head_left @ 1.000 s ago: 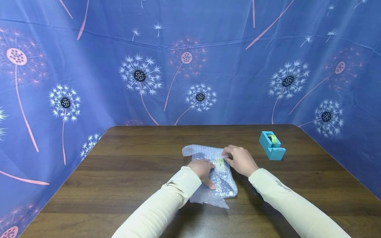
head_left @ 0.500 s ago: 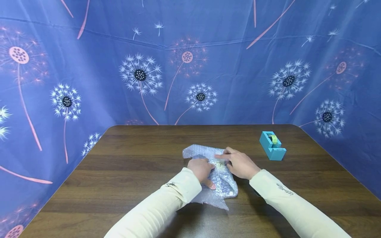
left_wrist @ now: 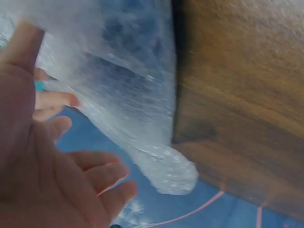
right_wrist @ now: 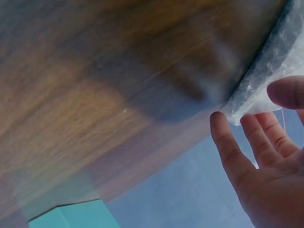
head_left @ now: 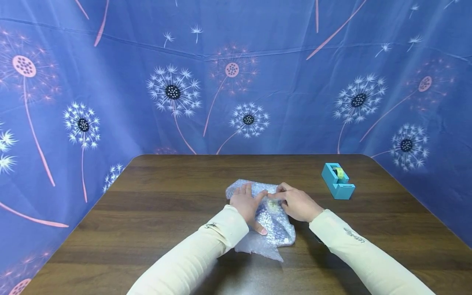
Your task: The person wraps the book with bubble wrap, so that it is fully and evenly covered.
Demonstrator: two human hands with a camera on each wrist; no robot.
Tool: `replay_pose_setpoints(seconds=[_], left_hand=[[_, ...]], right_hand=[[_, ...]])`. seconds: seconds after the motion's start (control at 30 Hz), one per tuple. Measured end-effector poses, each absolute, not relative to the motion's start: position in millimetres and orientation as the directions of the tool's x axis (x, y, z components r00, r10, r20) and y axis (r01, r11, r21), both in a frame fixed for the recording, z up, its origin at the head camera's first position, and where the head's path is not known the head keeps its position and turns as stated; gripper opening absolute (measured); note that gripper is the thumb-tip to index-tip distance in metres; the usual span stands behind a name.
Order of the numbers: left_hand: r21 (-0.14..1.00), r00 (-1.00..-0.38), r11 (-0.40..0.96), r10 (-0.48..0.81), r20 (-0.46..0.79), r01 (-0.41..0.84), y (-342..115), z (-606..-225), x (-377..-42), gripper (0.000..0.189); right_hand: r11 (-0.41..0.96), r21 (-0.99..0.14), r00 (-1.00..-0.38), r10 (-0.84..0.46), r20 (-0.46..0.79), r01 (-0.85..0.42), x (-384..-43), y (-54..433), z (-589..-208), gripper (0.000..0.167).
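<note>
A flat bundle of clear bubble wrap (head_left: 276,225) lies on the wooden table, with a dark, flat shape showing through it in the left wrist view. A small yellowish patch (head_left: 273,205) shows near its middle. My left hand (head_left: 245,206) rests over the bundle's left part, fingers spread and straight, thumb toward me. From the right, my right hand (head_left: 300,203) reaches the upper part, its index fingertip pressing the wrap beside the left index fingertip. In the right wrist view its other fingers (right_wrist: 230,152) extend loosely along the wrap's edge (right_wrist: 266,71).
A turquoise tape dispenser (head_left: 341,189) with a yellow-green tape roll (head_left: 338,172) stands at the back right of the table (head_left: 177,196). Behind the table's far edge hangs a blue cloth (head_left: 287,98) with dandelion prints. A torn wrap flap (head_left: 263,249) points toward me.
My left hand has spread its fingers and moved them up the wrap. My right hand has shifted its fingers left, from the upper right edge onto the wrap's top.
</note>
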State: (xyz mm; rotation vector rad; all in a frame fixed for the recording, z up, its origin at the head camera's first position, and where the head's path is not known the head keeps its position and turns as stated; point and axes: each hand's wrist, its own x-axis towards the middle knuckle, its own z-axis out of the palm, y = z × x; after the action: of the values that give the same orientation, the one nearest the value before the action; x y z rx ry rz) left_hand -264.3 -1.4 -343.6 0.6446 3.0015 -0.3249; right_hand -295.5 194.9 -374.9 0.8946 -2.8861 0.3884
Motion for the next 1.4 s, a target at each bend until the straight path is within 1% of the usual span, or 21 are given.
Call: replay_pose_setpoints(seconds=[0.13,0.3,0.4,0.6,0.8,0.9,1.07,1.13,1.27,1.3,1.4], left_hand=[[-0.111,-0.914,0.91,0.385,-0.13,0.4,-8.3,-341.7,-263.2,0.113],[-0.035,-0.909,0.916,0.39,-0.143,0.399,-10.1,-342.3,-264.9,0.113],[-0.008,-0.908,0.918,0.391,-0.151,0.397,-10.0,-344.3,-266.9,0.113],[-0.016,-0.917,0.93,0.36,-0.17,0.368,-5.7,-343.8,-266.1,0.115],[-0.029,-0.919,0.933,0.348,-0.185,0.359,-1.8,-340.0,-264.8,0.113],[-0.047,-0.921,0.93,0.352,-0.169,0.364,-0.6,-340.1,-265.2,0.111],[-0.045,-0.925,0.931,0.352,-0.144,0.361,-0.8,-338.9,-263.3,0.111],[-0.04,-0.926,0.933,0.347,-0.146,0.356,-1.1,-338.6,-263.5,0.111],[-0.03,-0.927,0.935,0.347,-0.143,0.354,-1.5,-344.7,-268.3,0.113],[-0.029,-0.927,0.932,0.356,-0.119,0.361,-1.8,-353.4,-274.4,0.115],[-0.027,-0.927,0.931,0.358,-0.108,0.363,-1.2,-360.3,-278.9,0.116]], right_hand=[[0.803,-0.216,-0.832,-0.536,0.145,-0.555,-294.4,192.7,-375.0,0.053],[0.805,-0.204,-0.831,-0.538,0.145,-0.557,-292.9,191.7,-375.2,0.054],[0.806,-0.207,-0.832,-0.537,0.143,-0.555,-291.4,192.0,-376.0,0.054],[0.792,-0.275,-0.838,-0.525,0.146,-0.544,-287.9,197.6,-378.1,0.055],[0.779,-0.344,-0.852,-0.482,0.205,-0.524,-280.9,212.3,-377.7,0.047],[0.788,-0.356,-0.864,-0.433,0.258,-0.502,-278.9,225.7,-374.7,0.04],[0.821,-0.394,-0.895,-0.29,0.338,-0.414,-276.4,253.2,-358.8,0.026],[0.838,-0.4,-0.905,-0.233,0.355,-0.372,-274.9,265.1,-351.2,0.023],[0.882,-0.376,-0.914,-0.129,0.385,-0.283,-275.2,290.8,-343.2,0.024],[0.892,-0.374,-0.919,-0.1,0.38,-0.252,-275.6,297.3,-342.3,0.026],[0.914,-0.375,-0.939,-0.018,0.344,-0.155,-277.3,316.2,-340.6,0.035]])
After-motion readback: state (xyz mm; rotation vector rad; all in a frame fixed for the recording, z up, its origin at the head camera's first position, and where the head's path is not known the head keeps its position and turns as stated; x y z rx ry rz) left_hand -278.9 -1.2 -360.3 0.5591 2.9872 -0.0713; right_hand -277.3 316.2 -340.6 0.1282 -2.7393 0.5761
